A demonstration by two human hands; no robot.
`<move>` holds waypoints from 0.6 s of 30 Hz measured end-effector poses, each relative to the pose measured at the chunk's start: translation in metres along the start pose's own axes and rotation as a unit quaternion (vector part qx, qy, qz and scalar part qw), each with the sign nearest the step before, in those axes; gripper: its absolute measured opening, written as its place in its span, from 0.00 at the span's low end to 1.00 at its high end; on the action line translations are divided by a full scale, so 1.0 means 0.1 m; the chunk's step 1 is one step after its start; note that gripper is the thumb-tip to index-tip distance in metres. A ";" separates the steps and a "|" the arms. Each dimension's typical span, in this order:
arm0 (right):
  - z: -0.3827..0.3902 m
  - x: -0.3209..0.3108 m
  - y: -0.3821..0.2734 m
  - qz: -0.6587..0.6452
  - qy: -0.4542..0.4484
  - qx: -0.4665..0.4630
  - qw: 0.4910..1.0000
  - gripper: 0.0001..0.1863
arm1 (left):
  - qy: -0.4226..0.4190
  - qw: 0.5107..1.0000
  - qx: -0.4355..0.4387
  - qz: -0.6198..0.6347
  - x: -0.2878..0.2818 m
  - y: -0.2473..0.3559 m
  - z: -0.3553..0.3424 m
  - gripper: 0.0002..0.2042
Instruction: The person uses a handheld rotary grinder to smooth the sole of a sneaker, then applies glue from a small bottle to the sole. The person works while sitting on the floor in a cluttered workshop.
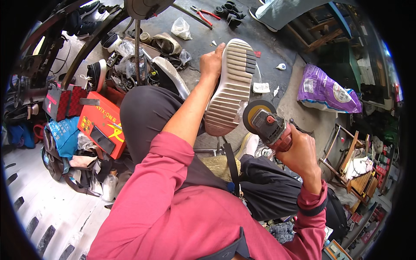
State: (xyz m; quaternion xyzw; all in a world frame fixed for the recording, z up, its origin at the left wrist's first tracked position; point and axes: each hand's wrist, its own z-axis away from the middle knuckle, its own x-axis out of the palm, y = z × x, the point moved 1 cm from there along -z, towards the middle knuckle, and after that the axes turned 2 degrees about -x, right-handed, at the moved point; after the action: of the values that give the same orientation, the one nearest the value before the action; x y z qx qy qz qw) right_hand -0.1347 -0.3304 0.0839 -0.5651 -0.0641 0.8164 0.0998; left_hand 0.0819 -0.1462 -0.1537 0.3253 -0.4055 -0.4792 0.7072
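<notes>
The left hand (211,60) is closed around the toe end of a shoe (229,86), holding it up with the ribbed beige sole turned toward the camera; the thumb lies along the sole's left edge and the fingers are hidden behind the upper. The shoe stands nearly upright, toe at the top and heel at the bottom, above the person's dark-trousered left knee. The right hand (301,151) is wrapped tight around the body of a red and grey angle grinder (271,128), whose round disc (256,113) points up and to the left. The disc sits just beside the heel part of the sole, at its lower right edge; whether it actually touches the rubber I cannot tell. So the shoe lies above and to the left of the right hand, with the grinder between them.

To the person's left an orange box (104,123) rests among a heap of other shoes and bags. Further off on the concrete floor lie red-handled pliers (201,14) and a purple sack (327,91)
</notes>
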 end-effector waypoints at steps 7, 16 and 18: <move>-0.04 0.06 -0.05 0.018 0.036 0.019 0.999 0.18 | 0.012 0.999 0.040 -0.026 0.01 -0.07 -0.05 0.30; -0.05 0.12 -0.09 0.038 0.058 0.010 0.998 0.15 | 0.024 0.998 0.044 -0.033 0.00 -0.14 -0.11 0.30; -0.04 0.14 -0.10 0.034 0.065 0.007 0.997 0.14 | 0.029 0.999 0.038 -0.025 0.00 -0.14 -0.08 0.30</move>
State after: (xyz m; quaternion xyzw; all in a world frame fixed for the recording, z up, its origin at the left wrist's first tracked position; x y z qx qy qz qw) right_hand -0.1344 -0.3179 0.0721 -0.6185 -0.0318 0.7811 0.0797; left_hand 0.0838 -0.1502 -0.1691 0.3759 -0.3941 -0.4714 0.6937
